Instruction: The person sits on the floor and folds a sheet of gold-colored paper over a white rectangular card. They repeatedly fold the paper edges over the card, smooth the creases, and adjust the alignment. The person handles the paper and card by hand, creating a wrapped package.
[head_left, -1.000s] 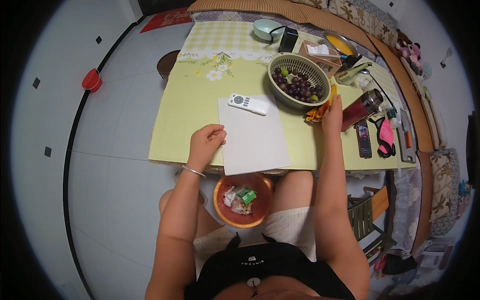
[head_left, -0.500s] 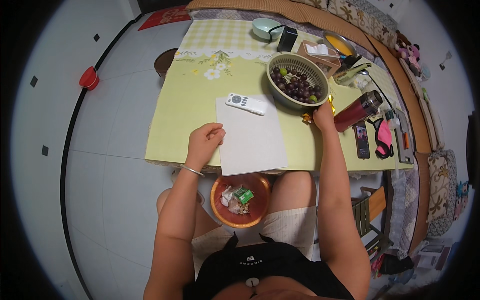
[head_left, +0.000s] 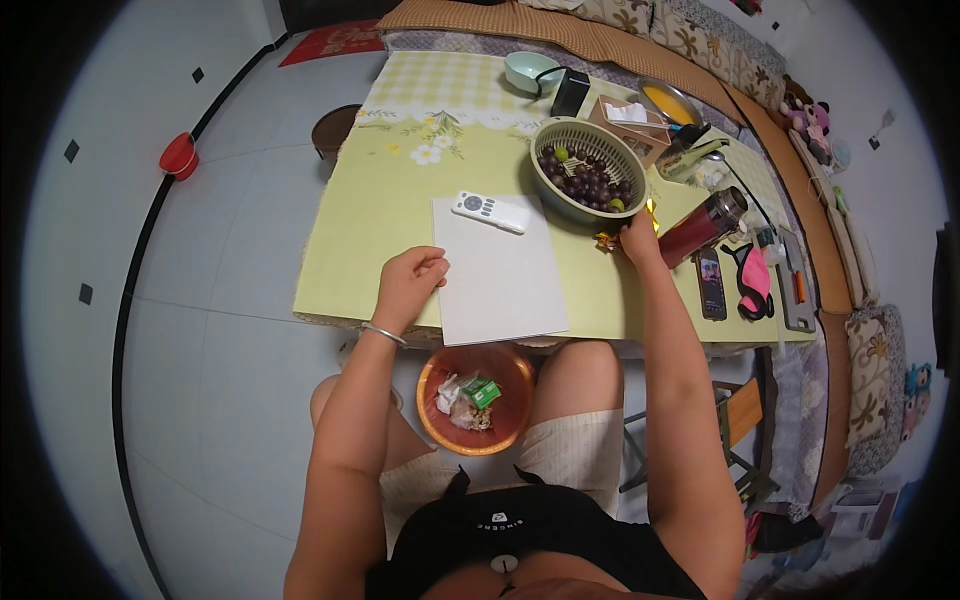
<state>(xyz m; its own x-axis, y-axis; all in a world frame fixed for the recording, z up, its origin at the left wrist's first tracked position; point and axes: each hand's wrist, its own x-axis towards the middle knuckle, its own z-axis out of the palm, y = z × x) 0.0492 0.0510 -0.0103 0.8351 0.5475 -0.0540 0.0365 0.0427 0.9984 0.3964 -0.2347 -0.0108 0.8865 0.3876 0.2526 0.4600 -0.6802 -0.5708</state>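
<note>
My left hand (head_left: 412,285) rests at the table's near edge, beside the left side of a white rectangular board (head_left: 500,285). Its fingers are curled together with nothing in them. A white remote control (head_left: 490,212) lies across the board's far end. My right hand (head_left: 641,241) is at the near right rim of a grey-green colander set in a bowl (head_left: 560,200). Dark round grapes (head_left: 588,185) and a couple of green fruits lie inside. Shiny gold foil (head_left: 606,242) shows on both sides of this hand. Its fingers are bent, and what they grip is hidden.
Right of my right hand lie a dark red thermos (head_left: 700,228), a phone (head_left: 711,285) and a pink-and-black eye mask (head_left: 754,281). A tissue box (head_left: 645,135) and a pale green bowl (head_left: 530,72) stand farther back. Between my knees sits a waste bin (head_left: 440,435) with litter.
The view has shifted slightly. My right hand stays at the colander's rim, and my left hand keeps its place beside the board.
</note>
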